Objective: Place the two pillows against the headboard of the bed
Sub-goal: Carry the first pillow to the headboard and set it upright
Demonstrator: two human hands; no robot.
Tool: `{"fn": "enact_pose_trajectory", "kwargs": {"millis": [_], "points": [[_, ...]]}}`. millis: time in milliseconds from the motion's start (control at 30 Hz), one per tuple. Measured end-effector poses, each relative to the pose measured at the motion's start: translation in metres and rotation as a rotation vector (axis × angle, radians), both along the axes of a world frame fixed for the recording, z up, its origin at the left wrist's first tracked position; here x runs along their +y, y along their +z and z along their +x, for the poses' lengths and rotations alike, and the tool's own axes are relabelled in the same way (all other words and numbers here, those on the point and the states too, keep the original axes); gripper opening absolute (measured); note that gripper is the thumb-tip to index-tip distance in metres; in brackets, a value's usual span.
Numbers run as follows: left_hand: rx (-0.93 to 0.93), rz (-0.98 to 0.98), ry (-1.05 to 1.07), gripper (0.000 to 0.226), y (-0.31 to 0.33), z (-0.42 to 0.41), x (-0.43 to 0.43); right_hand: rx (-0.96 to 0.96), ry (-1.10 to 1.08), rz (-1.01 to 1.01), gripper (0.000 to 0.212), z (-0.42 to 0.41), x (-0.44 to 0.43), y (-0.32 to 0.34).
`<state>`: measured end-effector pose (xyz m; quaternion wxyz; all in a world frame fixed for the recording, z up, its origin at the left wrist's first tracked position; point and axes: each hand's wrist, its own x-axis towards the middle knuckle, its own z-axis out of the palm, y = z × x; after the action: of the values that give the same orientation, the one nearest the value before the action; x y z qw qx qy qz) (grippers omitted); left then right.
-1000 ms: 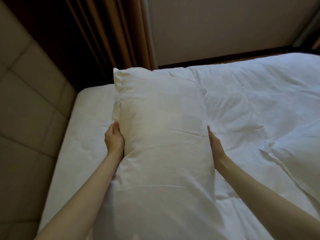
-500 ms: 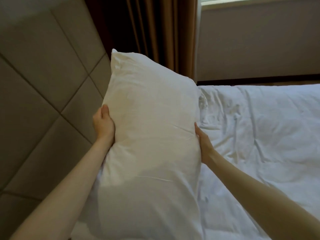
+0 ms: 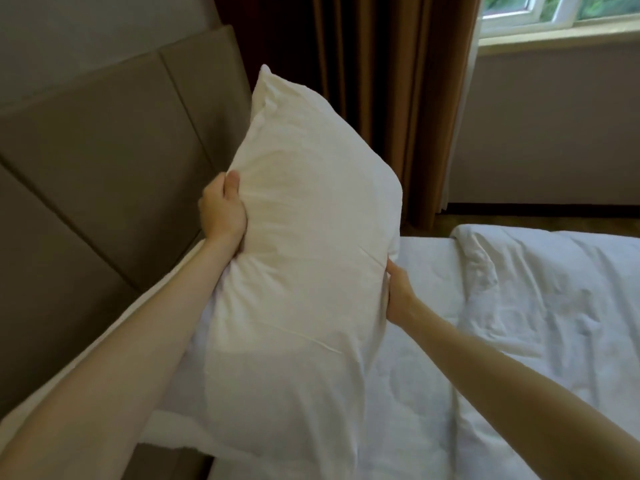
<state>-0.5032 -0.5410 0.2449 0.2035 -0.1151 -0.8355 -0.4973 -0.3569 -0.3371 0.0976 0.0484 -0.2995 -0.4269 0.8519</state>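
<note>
In the head view, the pillow (image 3: 304,244) had risen since a second earlier from lying low over the bed (image 3: 433,341) to standing tilted, its top corner leaning toward the headboard (image 3: 104,174) at the bed's left edge, so placement looked close. The left hand (image 3: 223,213) was closed on its left side, thumb pressed into the fabric; the right hand (image 3: 398,292) gripped its right side, fingers hidden behind it. Only one pillow showed. No containers were visible.

Single head-worn view: looks forward and down, close over the bed (image 3: 519,341), facing toward the headboard (image 3: 104,168) and window (image 3: 554,12); lens edges apparently distorted.
</note>
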Motion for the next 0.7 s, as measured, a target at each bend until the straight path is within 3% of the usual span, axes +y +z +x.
{"fn": "enact_pose_trajectory", "kwargs": {"millis": [167, 267, 533, 700], "points": [[0.019, -0.155, 0.078, 0.037, -0.009, -0.068, 0.029, -0.062, -0.026, 0.031, 0.045, -0.079, 0.008, -0.026], [0.019, -0.240, 0.164, 0.038, -0.032, -0.108, 0.039, -0.094, -0.016, 0.033, 0.057, -0.120, 0.007, -0.052], [-0.199, -0.532, 0.272, 0.033, -0.198, -0.141, 0.016, -0.139, 0.305, 0.192, 0.063, -0.144, 0.010, -0.148], [-0.267, -0.482, 0.340, 0.060, -0.235, -0.145, 0.015, -0.084, 0.338, 0.257, 0.070, -0.151, 0.000, -0.172]]}}
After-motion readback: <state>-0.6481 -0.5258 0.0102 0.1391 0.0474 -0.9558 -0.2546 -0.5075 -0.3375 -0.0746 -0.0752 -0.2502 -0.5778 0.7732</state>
